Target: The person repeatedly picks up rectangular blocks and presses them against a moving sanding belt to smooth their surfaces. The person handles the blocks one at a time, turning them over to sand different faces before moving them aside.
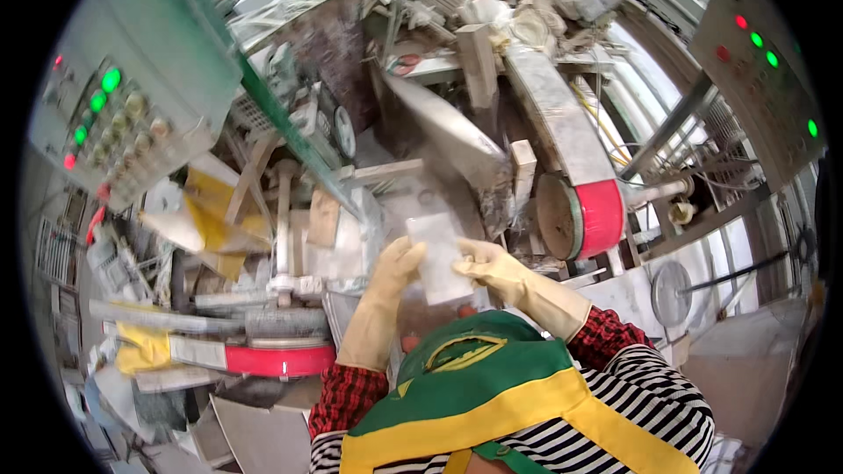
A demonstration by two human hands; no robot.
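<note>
- The left hand (399, 259) is wearing a long cream rubber glove, its cuff running down toward 7 o'clock.
- The right hand (481, 262) is wearing a matching cream glove, its wide cuff flaring toward 4 o'clock.
- Red-and-black checked sleeves are showing below both cuffs.
- Black-and-white striped sleeve covers are wrapping the upper arms.
- A green apron (492, 386) with broad yellow bands is covering the chest at 6 o'clock.

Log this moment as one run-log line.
left hand: gloved, grips pale flat slab | right hand: gloved, grips slab | slab held before red-rimmed belt wheel
</note>
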